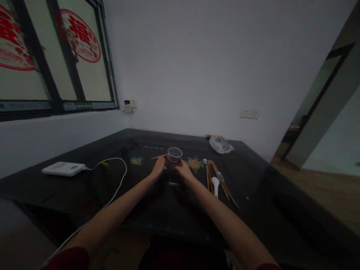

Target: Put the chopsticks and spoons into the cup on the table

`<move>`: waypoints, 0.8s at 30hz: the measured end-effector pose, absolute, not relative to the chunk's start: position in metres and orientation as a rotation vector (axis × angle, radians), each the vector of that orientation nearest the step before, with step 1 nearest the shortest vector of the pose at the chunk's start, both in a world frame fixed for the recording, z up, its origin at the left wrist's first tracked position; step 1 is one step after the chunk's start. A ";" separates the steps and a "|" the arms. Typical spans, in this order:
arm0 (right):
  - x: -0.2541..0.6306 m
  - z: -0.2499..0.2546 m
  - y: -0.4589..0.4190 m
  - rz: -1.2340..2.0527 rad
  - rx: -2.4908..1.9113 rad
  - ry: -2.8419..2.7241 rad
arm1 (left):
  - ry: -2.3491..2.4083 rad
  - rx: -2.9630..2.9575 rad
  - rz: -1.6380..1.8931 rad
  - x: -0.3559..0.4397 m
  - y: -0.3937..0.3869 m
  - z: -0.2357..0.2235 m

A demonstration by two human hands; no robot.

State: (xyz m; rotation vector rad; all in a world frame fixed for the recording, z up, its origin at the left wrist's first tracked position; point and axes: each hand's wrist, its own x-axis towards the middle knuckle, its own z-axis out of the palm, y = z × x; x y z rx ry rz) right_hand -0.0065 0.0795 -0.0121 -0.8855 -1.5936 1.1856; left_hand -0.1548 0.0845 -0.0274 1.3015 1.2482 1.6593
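Between my two hands, over the middle of the dark table (165,213), is a clear cup (174,154) with a round open rim facing up. My left hand (159,167) has its fingers wrapped against the cup's left side. My right hand (184,171) closes on the cup from the right. Whether the cup's base touches the table cannot be made out. Right of my right hand lie several utensils: a white soup spoon (215,183), a metal spoon (220,176) with a long handle, and wooden chopsticks (208,178).
A crumpled clear plastic bag (221,145) lies near the table's back right. At the left rests a white power bank-like device (64,168), its white cable (123,176) curving along the table past my left forearm. Behind the table stands a white wall (185,75) with sockets (249,113).
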 end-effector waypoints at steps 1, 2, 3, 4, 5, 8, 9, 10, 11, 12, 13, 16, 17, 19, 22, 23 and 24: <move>0.008 -0.008 0.075 1.220 -0.934 -1.564 | 1.238 1.320 1.626 -0.143 0.084 -0.026; 0.024 -0.003 0.071 1.242 -0.976 -1.551 | 1.236 1.337 1.587 -0.131 0.082 -0.024; 0.039 0.002 0.066 1.246 -0.995 -1.555 | 1.240 1.352 1.550 -0.119 0.081 -0.023; 0.054 0.006 0.061 1.240 -1.004 -1.557 | 1.246 1.365 1.520 -0.108 0.080 -0.022; 0.068 0.009 0.057 1.247 -0.998 -1.557 | 1.246 1.378 1.495 -0.096 0.078 -0.020; 0.103 0.013 0.048 1.247 -1.000 -1.498 | 1.193 1.398 1.451 -0.066 0.070 -0.019; 0.112 0.012 0.047 1.243 -1.011 -1.461 | 1.168 1.395 1.448 -0.058 0.066 -0.020; 0.119 0.010 0.045 1.239 -1.024 -1.426 | 1.150 1.389 1.449 -0.052 0.063 -0.021; 0.125 0.008 0.044 1.239 -1.038 -1.399 | 1.140 1.382 1.455 -0.047 0.060 -0.022; 0.129 0.006 0.044 1.241 -1.050 -1.382 | 1.136 1.377 1.463 -0.043 0.057 -0.024; 0.132 0.004 0.043 1.242 -1.059 -1.379 | 1.134 1.377 1.468 -0.040 0.055 -0.025; 0.136 0.001 0.041 1.200 -1.060 -1.429 | 1.118 1.383 1.458 -0.036 0.048 -0.028; 0.136 0.001 0.041 1.169 -1.060 -1.449 | 1.112 1.385 1.452 -0.035 0.046 -0.028; 0.136 0.001 0.042 1.115 -1.072 -1.470 | 1.114 1.395 1.436 -0.037 0.044 -0.027; 0.137 -0.002 0.045 1.087 -1.108 -1.492 | 1.108 1.402 1.367 -0.044 0.041 -0.025; 0.137 -0.004 0.047 1.080 -1.120 -1.511 | 1.106 1.397 1.345 -0.046 0.041 -0.025; 0.137 -0.006 0.048 1.073 -1.130 -1.534 | 1.111 1.391 1.334 -0.048 0.041 -0.025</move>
